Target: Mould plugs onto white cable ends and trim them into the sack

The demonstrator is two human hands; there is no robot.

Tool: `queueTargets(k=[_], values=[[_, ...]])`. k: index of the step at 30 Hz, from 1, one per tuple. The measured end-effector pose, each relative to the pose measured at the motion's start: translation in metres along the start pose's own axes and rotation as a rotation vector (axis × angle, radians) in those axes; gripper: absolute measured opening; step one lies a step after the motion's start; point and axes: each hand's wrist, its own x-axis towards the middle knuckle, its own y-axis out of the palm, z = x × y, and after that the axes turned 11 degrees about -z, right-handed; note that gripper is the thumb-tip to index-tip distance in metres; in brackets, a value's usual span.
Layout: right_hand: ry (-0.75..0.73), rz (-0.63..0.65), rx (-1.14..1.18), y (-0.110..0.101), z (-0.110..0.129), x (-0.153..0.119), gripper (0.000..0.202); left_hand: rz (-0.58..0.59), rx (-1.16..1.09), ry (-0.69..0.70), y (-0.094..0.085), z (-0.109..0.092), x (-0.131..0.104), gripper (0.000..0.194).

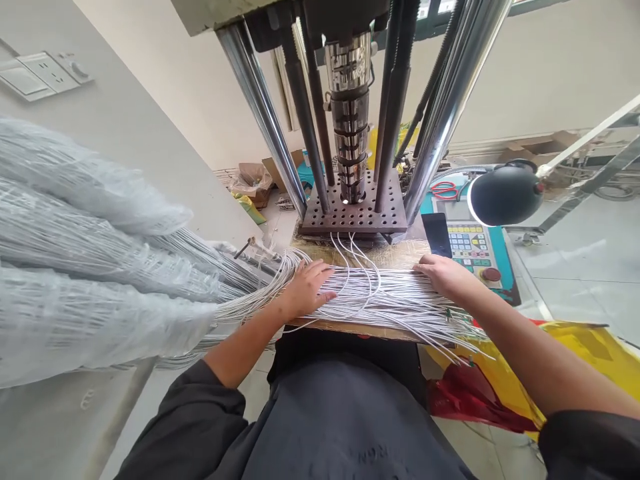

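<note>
A wide layer of white cables (370,293) lies across a board in front of a machine with a perforated metal plate (355,217). Resting on the left part of the cables is my left hand (307,290), its fingers spread and pointing right. My right hand (435,270) touches the back right edge of the layer, fingers close together; what lies between its fingertips is too small to make out. A few loose white cables (353,253) curve from under the plate over the layer. The right cable ends fan out past the board's edge.
Plastic-wrapped cable bundles (100,307) fill the left side. A black lamp (505,193) hangs at the right above a keypad panel (470,247). Red-handled scissors (444,191) lie behind it. Yellow (580,353) and red bags are at the lower right. Steel columns flank the plate.
</note>
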Motion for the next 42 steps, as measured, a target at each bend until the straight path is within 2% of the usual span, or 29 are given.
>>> queueTargets(k=[4, 7, 10, 12, 15, 18, 21, 24, 26, 29, 31, 33, 35, 37, 40, 41, 42], values=[[0.028, 0.023, -0.023, -0.002, 0.002, 0.000, 0.042, 0.051, -0.060, 0.194, 0.003, -0.024, -0.017, 0.069], [0.058, -0.086, 0.001, -0.010, 0.017, -0.008, 0.039, 0.041, -0.128, 0.239, 0.014, -0.028, -0.021, 0.052], [0.115, -0.221, 0.115, -0.019, 0.041, -0.025, 0.036, -0.004, -0.262, 0.225, 0.023, -0.022, -0.017, 0.036], [0.137, -0.244, 0.195, -0.021, 0.058, -0.035, 0.032, -0.034, -0.349, 0.203, 0.025, -0.020, -0.013, 0.031], [0.112, -0.263, 0.253, -0.016, 0.079, -0.042, 0.026, -0.045, -0.428, 0.136, 0.024, -0.021, -0.007, 0.028], [0.107, -0.285, 0.240, -0.004, 0.089, -0.037, 0.024, -0.014, -0.483, 0.056, 0.017, -0.023, 0.001, 0.026], [0.139, -0.242, 0.175, 0.005, 0.092, -0.024, 0.026, -0.061, -0.557, -0.078, 0.000, -0.015, 0.009, 0.021], [0.122, -0.197, 0.131, 0.006, 0.096, -0.008, 0.029, -0.217, -0.694, -0.361, -0.024, 0.011, 0.020, 0.023], [0.098, -0.175, 0.127, 0.004, 0.100, 0.004, 0.032, -0.360, -0.845, -0.560, -0.036, 0.033, 0.028, 0.024], [0.069, -0.142, 0.137, 0.004, 0.110, 0.023, 0.033, -0.594, -1.029, -0.776, -0.040, 0.057, 0.038, 0.018], [0.052, -0.111, 0.149, 0.006, 0.118, 0.035, 0.034, -0.636, -1.058, -0.861, -0.033, 0.059, 0.044, 0.015], [0.035, -0.076, 0.165, 0.011, 0.126, 0.045, 0.035, -0.552, -1.028, -0.883, -0.021, 0.052, 0.049, 0.013], [0.017, -0.041, 0.179, 0.015, 0.132, 0.048, 0.037, -0.416, -0.950, -0.808, -0.010, 0.039, 0.051, 0.020], [0.003, -0.021, 0.161, 0.018, 0.137, 0.044, 0.039, -0.225, -0.835, -0.641, -0.002, 0.026, 0.051, 0.032], [0.014, -0.054, 0.050, 0.017, 0.142, 0.028, 0.037, 0.067, -0.595, -0.337, -0.002, 0.009, 0.042, 0.049], [0.020, -0.075, 0.007, 0.016, 0.144, 0.022, 0.033, 0.098, -0.491, -0.244, -0.003, 0.002, 0.037, 0.052], [0.026, -0.090, -0.025, 0.015, 0.145, 0.016, 0.029, 0.079, -0.376, -0.167, -0.004, -0.005, 0.030, 0.055]])
